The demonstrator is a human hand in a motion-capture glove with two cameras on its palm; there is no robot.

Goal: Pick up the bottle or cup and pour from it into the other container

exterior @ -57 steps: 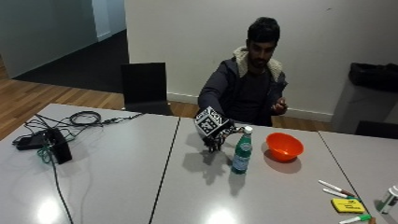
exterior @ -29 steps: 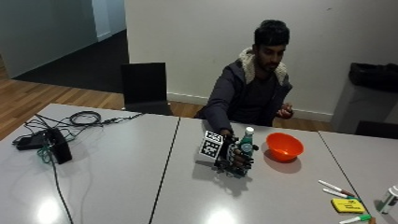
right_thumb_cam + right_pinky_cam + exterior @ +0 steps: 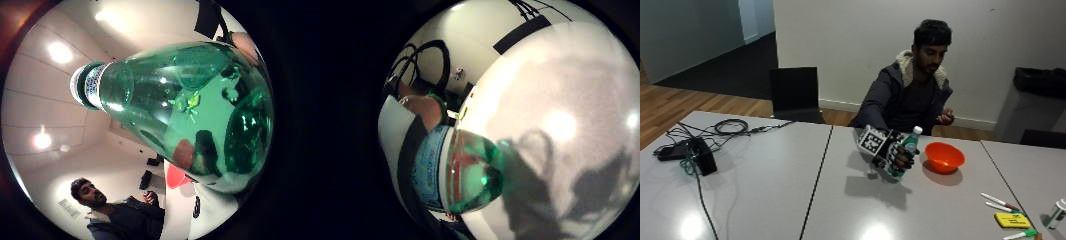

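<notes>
A green bottle [image 3: 905, 154] with a white cap is held by my gloved right hand [image 3: 887, 150], whose fingers curl round its body. The bottle hangs just above the grey table [image 3: 773, 200], its cap leaning toward the orange bowl [image 3: 944, 157] that sits on the table beside it. Its shadow falls on the table below. The little finger side palm view shows the bottle's base [image 3: 470, 175] and blue label over the table [image 3: 560, 100]. The thumb side palm view is filled by the bottle's shoulder [image 3: 200, 110] and neck, with the bowl [image 3: 177, 175] behind it.
A black device [image 3: 701, 156] and coiled cables [image 3: 730, 127] lie at the table's left end. Markers [image 3: 999, 202] and a yellow block [image 3: 1011, 220] lie at the right, near a small container [image 3: 1056, 214]. A black chair [image 3: 794, 94] stands behind the table.
One second ago my hand was beside the standing bottle. It then closed round the bottle, which now hangs tilted just above the table.
</notes>
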